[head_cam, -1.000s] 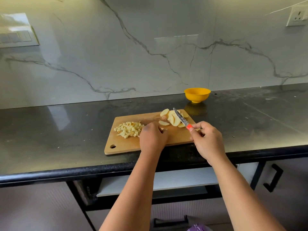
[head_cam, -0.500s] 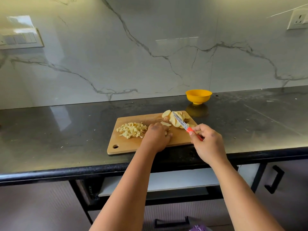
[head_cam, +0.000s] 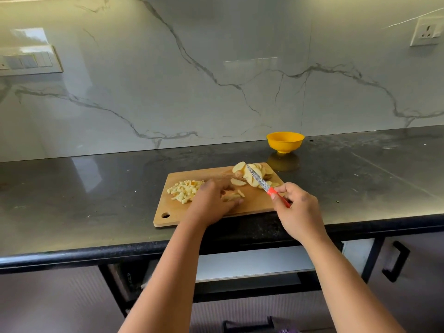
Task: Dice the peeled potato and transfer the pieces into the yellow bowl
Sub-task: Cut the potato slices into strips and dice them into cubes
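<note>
While the left hand rests fingers loosely over strips on the cutting board, the right hand grips the knife; dicing likely continues, crosswise cuts next.

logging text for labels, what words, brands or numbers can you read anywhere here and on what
None can be read.
Steel knife blade: a dark pattern, too blurred to tell whether it is lettering.
Round yellow plastic bowl: plain.
Rectangular wooden cutting board: plain.
White wall socket and switch panel: no readable marks.
</note>
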Tool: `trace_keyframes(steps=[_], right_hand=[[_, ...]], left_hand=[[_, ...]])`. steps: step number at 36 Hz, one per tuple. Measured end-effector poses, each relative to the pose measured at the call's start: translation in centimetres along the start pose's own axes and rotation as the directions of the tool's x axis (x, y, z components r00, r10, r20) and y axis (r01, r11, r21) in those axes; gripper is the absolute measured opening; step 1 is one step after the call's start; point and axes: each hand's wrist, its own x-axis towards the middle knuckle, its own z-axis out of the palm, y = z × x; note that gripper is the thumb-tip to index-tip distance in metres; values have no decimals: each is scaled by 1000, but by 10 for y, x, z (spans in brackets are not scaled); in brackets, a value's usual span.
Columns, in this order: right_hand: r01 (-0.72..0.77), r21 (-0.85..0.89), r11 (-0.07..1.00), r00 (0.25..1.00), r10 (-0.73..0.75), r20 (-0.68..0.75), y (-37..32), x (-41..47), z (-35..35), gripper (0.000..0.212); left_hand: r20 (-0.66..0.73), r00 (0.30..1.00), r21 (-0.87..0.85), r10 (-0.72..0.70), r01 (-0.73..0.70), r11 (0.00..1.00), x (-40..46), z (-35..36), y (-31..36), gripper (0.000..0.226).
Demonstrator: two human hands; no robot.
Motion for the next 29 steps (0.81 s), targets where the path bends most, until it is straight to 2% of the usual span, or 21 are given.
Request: trace_keyframes(steps=[3, 6, 9, 14, 18, 21, 25, 29], right_hand=[[18, -19, 1000, 1000, -18, 4, -2, 0, 0, 8], [23, -27, 999, 1000, -22, 13, -4, 0, 0, 8], [28, -38, 999, 999, -27, 27, -4, -1, 0, 8], [26, -49, 998, 998, -23, 51, -6, -1, 0, 9], [2, -74, 997, 996, 5, 87, -6, 3, 1, 10], [-23, -63, 998, 993, 30, 113, -5, 8, 1, 11], [-21, -52, 998, 991, 28, 132, -3, 9, 1, 12], [10, -49, 999, 993, -4, 121, -1, 6, -1, 8]], left_hand=[[-114, 993, 96, -18, 29, 995, -11, 14, 2, 32], [-203, 979, 115, -20, 44, 992, -15, 22, 6, 20], [-232, 973, 127, -13, 43, 991, -15, 26, 8, 15], [-292, 956, 164, -17, 68, 984, -12, 27, 11, 20], [-279, 959, 182, -46, 100, 978, -8, 28, 11, 22], [-282, 956, 139, -83, 127, 982, -7, 28, 10, 37], [-188, 975, 158, -120, 151, 976, -4, 27, 10, 23], [-135, 983, 130, -127, 145, 981, 3, 21, 8, 21]])
